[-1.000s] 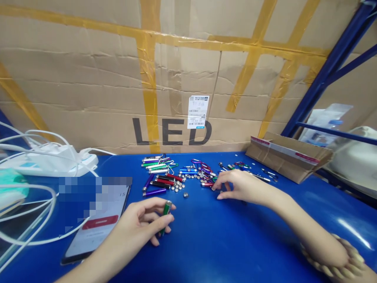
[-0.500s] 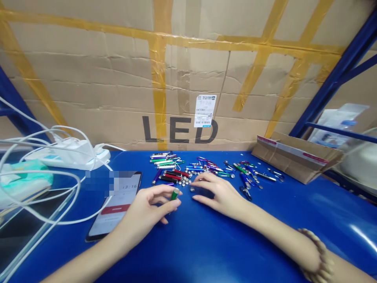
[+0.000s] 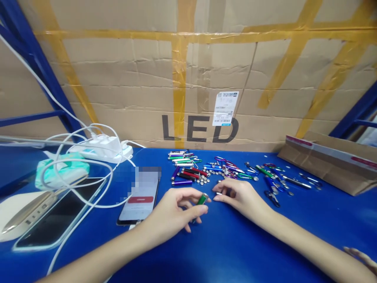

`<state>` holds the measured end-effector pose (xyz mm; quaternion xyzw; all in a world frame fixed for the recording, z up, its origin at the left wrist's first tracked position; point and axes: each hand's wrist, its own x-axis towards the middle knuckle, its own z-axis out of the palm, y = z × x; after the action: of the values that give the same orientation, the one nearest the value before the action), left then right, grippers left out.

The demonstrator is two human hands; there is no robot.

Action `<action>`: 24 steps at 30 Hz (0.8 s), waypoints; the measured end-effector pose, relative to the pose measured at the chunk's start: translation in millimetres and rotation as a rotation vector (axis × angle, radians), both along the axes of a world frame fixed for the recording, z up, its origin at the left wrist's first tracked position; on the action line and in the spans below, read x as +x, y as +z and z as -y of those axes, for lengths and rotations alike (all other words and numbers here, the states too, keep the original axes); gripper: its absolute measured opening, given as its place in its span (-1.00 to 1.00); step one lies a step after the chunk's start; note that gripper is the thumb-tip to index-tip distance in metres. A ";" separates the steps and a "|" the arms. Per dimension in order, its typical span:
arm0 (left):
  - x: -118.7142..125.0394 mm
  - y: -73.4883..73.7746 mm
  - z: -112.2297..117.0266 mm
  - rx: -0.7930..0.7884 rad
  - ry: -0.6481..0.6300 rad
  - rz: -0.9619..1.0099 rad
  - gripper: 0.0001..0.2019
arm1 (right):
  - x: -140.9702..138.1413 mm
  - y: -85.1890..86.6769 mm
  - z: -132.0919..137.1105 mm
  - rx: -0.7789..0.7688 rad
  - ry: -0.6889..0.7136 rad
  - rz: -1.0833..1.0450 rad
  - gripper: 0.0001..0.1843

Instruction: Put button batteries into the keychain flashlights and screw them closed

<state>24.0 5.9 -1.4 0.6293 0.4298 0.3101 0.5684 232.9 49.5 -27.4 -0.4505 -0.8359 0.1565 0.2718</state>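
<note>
My left hand point(image 3: 179, 210) is closed around a short green flashlight tube point(image 3: 202, 199), its silver end tilted up between thumb and fingers. Just to the right, my right hand point(image 3: 240, 196) pinches a small silver button cell point(image 3: 218, 193) low over the blue table, only its edge showing. Beyond the hands lie several loose button cells point(image 3: 203, 181). Beside them are purple, red and black tubes, among them a purple tube point(image 3: 182, 183). Farther right, flashlights with carabiner clips point(image 3: 271, 179) lie in a loose heap.
A lit phone point(image 3: 141, 200) lies left of my left hand. Looping white cables point(image 3: 110, 184) run from a power strip point(image 3: 126, 152) past a dark tablet-like device point(image 3: 55, 222). A large taped carton point(image 3: 132, 98) walls off the back. An open cardboard box point(image 3: 330, 165) stands at the right.
The view has swung left, so everything sits farther right. My right thumb and finger have closed on the button cell from the table. My left hand keeps holding the green tube.
</note>
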 end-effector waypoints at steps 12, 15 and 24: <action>-2.3 -3.4 -5.9 0.008 0.033 -0.060 -0.79 | 0.8 6.2 4.2 -0.113 -0.019 -0.055 -0.92; -2.9 -3.5 -8.4 0.011 0.046 -0.064 -0.78 | 1.8 6.3 4.7 -0.102 -0.034 -0.018 -0.90; -2.9 -5.4 -9.6 0.001 0.033 -0.081 -0.75 | 4.0 0.3 7.9 -0.055 0.021 0.040 -0.80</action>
<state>21.1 15.5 -6.8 0.6343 0.4628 0.2938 0.5451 237.0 41.7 -27.1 -0.4520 -0.8413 0.1733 0.2407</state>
